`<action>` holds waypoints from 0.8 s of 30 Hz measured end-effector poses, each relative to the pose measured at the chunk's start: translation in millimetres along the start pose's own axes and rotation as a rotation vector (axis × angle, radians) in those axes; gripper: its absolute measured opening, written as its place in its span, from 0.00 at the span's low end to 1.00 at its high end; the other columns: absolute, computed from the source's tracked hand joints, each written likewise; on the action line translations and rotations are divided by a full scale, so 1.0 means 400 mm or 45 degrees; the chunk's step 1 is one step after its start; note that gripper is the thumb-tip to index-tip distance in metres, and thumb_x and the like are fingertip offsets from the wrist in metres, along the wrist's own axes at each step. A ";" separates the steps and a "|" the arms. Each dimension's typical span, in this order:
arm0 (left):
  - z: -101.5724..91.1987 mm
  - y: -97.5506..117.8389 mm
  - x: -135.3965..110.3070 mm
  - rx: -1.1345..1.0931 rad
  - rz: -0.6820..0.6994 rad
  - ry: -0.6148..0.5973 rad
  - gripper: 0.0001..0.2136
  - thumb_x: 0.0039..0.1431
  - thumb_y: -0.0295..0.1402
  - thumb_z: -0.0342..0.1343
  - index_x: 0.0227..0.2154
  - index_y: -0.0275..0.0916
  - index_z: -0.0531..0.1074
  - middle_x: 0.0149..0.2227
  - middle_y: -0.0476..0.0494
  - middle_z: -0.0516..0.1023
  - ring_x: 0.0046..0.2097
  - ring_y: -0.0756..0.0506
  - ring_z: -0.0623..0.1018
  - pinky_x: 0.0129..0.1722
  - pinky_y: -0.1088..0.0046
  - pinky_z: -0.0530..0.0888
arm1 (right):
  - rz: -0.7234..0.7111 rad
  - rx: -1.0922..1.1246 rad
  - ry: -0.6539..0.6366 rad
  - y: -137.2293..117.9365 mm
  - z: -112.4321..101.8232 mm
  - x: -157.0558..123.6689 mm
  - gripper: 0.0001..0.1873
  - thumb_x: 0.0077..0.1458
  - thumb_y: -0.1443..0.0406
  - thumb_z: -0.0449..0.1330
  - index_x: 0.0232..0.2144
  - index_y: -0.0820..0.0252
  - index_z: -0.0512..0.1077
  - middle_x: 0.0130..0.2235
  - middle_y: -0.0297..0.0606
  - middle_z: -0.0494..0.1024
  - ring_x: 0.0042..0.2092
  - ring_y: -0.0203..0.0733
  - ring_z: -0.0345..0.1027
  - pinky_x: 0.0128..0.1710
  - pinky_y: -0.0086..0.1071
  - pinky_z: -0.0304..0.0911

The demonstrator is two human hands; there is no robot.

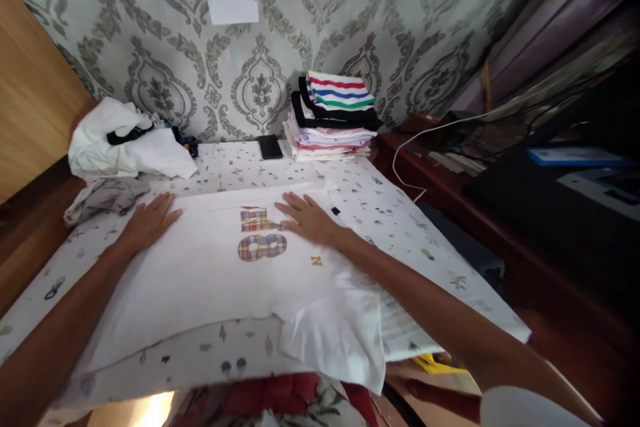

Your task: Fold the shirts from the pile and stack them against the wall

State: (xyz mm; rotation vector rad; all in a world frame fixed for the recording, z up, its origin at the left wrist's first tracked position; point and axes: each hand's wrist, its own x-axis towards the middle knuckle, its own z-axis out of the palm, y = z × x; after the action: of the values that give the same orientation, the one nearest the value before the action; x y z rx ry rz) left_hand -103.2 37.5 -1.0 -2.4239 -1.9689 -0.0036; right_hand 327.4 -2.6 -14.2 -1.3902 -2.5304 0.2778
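Observation:
A white T-shirt (200, 280) with plaid lettering lies spread sideways on the patterned cloth, its far side folded over. My left hand (151, 219) rests flat at the shirt's far left corner, fingers stretched out. Near the collar end, my right hand (311, 219) presses flat on the fabric beside the plaid print (262, 247), fingers spread. One sleeve (335, 337) hangs toward the near edge of the table. A small black tag (335, 211) shows just right of my right hand.
Folded clothes (333, 120) are stacked at the back, beside a black phone (270, 147). A loose clothes heap (130, 143) sits at the back left. A white cable (440, 127) crosses the dark red desk (400, 153) on the right.

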 end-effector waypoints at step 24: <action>-0.066 0.087 -0.387 -0.048 0.625 -0.449 0.22 0.39 0.39 0.59 0.42 0.57 0.79 0.52 0.43 0.79 0.56 0.30 0.75 0.44 0.54 0.77 | -0.136 -0.119 0.216 -0.157 -0.102 -0.587 0.17 0.63 0.70 0.53 0.51 0.55 0.74 0.56 0.42 0.77 0.61 0.46 0.67 0.59 0.46 0.66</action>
State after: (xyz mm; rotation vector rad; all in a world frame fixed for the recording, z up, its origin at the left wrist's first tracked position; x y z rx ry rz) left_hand -100.5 -121.4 22.9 -3.0323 -1.4113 0.4220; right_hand 411.1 -232.8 14.5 -1.2476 -2.4934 0.0209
